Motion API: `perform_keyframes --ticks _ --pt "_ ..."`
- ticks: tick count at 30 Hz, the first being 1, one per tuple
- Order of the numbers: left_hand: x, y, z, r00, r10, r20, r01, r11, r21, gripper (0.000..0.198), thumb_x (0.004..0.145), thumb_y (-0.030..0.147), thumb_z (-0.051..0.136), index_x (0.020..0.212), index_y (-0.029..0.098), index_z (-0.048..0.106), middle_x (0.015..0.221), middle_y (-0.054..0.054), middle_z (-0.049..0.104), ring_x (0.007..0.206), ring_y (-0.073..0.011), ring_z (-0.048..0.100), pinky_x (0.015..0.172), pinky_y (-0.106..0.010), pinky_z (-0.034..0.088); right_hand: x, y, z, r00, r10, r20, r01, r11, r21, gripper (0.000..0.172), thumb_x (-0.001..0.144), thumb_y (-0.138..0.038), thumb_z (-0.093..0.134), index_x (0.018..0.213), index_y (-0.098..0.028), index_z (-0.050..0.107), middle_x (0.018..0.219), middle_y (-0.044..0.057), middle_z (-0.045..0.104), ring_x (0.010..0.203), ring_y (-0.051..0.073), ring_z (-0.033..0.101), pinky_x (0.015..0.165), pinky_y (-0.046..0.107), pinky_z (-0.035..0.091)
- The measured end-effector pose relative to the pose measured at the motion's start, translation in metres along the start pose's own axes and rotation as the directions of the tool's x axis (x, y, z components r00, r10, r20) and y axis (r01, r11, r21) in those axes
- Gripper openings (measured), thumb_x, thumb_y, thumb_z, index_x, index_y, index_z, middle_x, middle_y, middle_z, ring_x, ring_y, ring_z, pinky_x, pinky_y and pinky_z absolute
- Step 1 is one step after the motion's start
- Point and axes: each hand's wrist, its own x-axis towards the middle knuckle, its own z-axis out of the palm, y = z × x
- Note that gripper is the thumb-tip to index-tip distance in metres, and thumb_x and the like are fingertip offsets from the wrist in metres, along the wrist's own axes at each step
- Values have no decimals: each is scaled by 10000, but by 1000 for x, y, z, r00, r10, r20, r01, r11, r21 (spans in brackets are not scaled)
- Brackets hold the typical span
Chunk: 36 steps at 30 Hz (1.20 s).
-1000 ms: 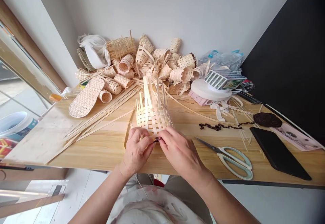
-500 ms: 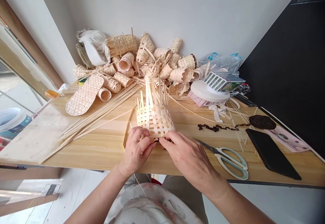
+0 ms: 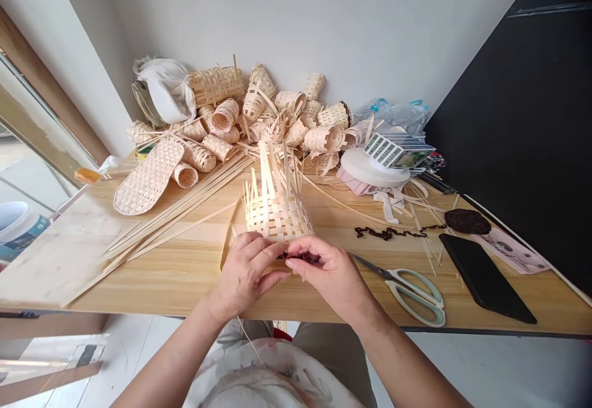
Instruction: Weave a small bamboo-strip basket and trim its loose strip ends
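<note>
In front of me a partly woven basket (image 3: 277, 214) of pale wood strips lies on its side, loose strip ends pointing away. Along its near edge runs a dark brown braided trim (image 3: 303, 256). My left hand (image 3: 247, 272) is curled at the left of that edge, its index fingertip by the trim and its other fingers folded on the basket. My right hand (image 3: 335, 275) pinches the trim between thumb and fingers at the right side. The hands cover much of the near edge.
Scissors (image 3: 416, 294) lie right of my right hand, near a black phone (image 3: 485, 277). Behind them is a dark braid coil (image 3: 467, 221). Long wood strips (image 3: 180, 204) lie on the left. Several small woven baskets (image 3: 225, 115) are heaped against the wall.
My right hand has turned and lifted slightly, so more of the dark trim shows between the hands. My left index finger has stretched toward it. The view has shifted slightly.
</note>
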Motion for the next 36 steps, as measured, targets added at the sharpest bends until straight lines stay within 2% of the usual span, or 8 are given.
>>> perform_keyframes --ticks 3,9,16,20,23,27,31,36 --pt "8 -3 -6 997 13 70 -15 1000 15 277 850 361 524 1017 143 559 820 -58 639 767 -192 491 704 -340 439 2 0 0 996 79 30 -80 996 43 51 721 -245 583 736 -201 564 650 -37 601 579 112 548 556 232 439" --pt "18 -7 -15 983 67 169 -57 996 -64 259 879 355 466 956 135 581 792 -55 646 757 -184 505 707 -320 431 4 -5 -5 984 106 140 -118 990 78 75 716 -253 607 733 -202 556 673 -44 610 619 110 562 603 238 451" --pt "19 -10 -11 1000 -18 24 23 979 -203 93 859 204 529 862 165 613 733 -32 660 699 -147 552 661 -264 456 1 -6 -13 948 143 285 -238 912 334 222 701 -169 583 917 -201 543 917 37 679 921 164 646 814 312 507" --pt "17 -8 -9 989 -146 -9 137 949 -285 21 830 157 570 826 169 587 729 -29 644 696 -135 574 645 -247 472 3 -5 -13 964 157 215 -233 888 396 170 743 -178 548 911 -196 566 955 56 691 894 168 662 736 302 543" --pt "16 -6 -10 975 -220 9 212 927 -310 70 856 186 528 793 167 549 718 -32 617 681 -130 578 615 -238 474 5 -2 -8 978 175 115 -203 929 308 116 750 -219 556 832 -182 629 797 35 703 769 172 677 589 254 544" --pt "15 -4 -12 962 -268 48 269 903 -337 109 884 209 476 791 170 518 730 -34 613 684 -127 583 622 -241 471 6 -3 -3 989 148 6 -147 980 131 127 754 -216 562 755 -178 683 596 -3 661 556 131 628 534 233 517" --pt "16 -3 -12 960 -272 71 279 895 -348 113 890 202 464 797 166 518 737 -37 617 690 -124 585 633 -243 475 5 -7 -1 998 -24 -51 21 998 -52 164 787 -195 530 750 -184 690 539 -18 606 462 105 548 472 214 469" --pt "18 -2 -10 981 -193 -6 178 914 -364 49 860 143 513 836 168 548 769 -30 632 729 -112 597 655 -220 490 6 -3 1 946 -294 -140 253 935 -250 171 791 -146 520 736 -189 676 689 21 650 622 137 595 600 240 471"
